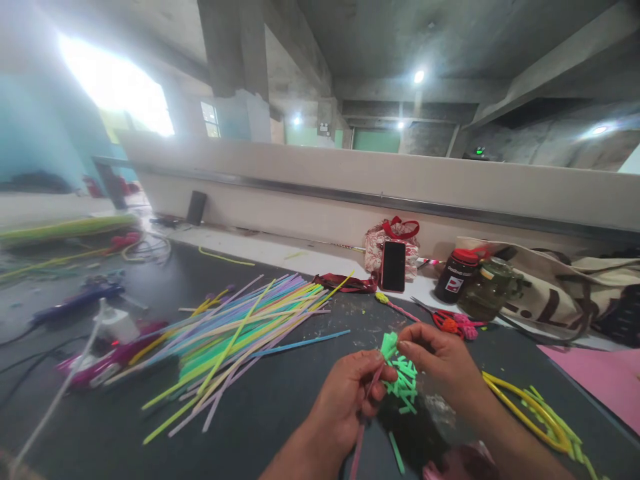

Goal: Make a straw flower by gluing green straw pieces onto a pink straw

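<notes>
My left hand (355, 393) is closed around a thin pink stem (358, 447), which runs down toward the bottom edge. At the top of that stem is a small bunch of light green pieces (389, 345). The fingertips of my right hand (430, 353) are pinched together at the right side of this bunch. Just below and behind the hands lies a pile of short green pieces (404, 383) on the dark table. One longer green piece (397, 453) lies nearer to me.
Many pastel stems (240, 333) spread across the table at left, near a magenta device (95, 363). A phone (393, 265), scissors (425, 308), a dark bottle (455, 277) and a jug (487, 290) stand or lie behind. Yellow loops (530, 413) lie at right.
</notes>
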Action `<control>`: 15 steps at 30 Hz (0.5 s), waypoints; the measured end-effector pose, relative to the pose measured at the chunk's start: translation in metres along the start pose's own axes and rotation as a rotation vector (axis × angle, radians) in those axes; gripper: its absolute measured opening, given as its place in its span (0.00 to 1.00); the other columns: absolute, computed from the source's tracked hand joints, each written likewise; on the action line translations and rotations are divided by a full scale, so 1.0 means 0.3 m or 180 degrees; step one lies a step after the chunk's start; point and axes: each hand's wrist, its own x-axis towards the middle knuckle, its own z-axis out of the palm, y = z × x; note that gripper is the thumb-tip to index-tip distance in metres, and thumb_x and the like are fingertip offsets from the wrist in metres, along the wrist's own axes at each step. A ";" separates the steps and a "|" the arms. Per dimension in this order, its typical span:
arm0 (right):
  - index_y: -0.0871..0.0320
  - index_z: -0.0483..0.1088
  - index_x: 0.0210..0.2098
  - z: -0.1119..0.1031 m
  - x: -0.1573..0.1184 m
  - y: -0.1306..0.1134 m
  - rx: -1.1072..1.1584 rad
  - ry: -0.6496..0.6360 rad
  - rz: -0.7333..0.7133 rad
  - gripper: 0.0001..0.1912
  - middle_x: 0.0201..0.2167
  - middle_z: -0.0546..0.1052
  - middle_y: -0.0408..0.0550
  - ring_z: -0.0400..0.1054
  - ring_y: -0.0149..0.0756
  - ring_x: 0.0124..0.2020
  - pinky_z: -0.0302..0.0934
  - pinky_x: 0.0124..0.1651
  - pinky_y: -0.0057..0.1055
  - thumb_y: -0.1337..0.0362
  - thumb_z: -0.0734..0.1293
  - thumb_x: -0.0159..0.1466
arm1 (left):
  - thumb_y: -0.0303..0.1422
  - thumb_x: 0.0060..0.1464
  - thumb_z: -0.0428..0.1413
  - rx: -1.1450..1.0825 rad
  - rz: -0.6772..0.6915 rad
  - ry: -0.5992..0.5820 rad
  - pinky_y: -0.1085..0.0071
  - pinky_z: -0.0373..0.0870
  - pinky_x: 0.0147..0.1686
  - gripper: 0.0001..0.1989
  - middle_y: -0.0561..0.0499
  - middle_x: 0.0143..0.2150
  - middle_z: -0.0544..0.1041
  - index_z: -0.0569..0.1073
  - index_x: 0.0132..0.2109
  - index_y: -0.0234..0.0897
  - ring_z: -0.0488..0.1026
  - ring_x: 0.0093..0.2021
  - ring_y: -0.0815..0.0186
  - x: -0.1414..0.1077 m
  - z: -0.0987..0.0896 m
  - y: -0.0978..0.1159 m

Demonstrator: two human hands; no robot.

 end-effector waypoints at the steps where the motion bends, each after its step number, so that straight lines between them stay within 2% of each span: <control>1: 0.58 0.66 0.25 0.000 0.001 0.001 -0.0029 0.0020 -0.0021 0.08 0.17 0.64 0.38 0.56 0.27 0.19 0.51 0.21 0.24 0.59 0.62 0.53 | 0.28 0.42 0.54 0.0003 0.0003 -0.0038 0.84 0.40 0.09 0.05 0.52 0.21 0.70 0.67 0.27 0.30 0.57 0.12 0.82 0.000 -0.001 -0.001; 15: 0.57 0.68 0.24 0.019 0.000 0.013 -0.0509 0.0399 -0.0369 0.08 0.21 0.70 0.41 0.62 0.31 0.23 0.55 0.25 0.25 0.60 0.61 0.54 | 0.29 0.43 0.53 0.0003 0.0002 -0.0167 0.84 0.38 0.10 0.04 0.52 0.21 0.70 0.66 0.26 0.31 0.54 0.12 0.82 0.000 -0.008 -0.010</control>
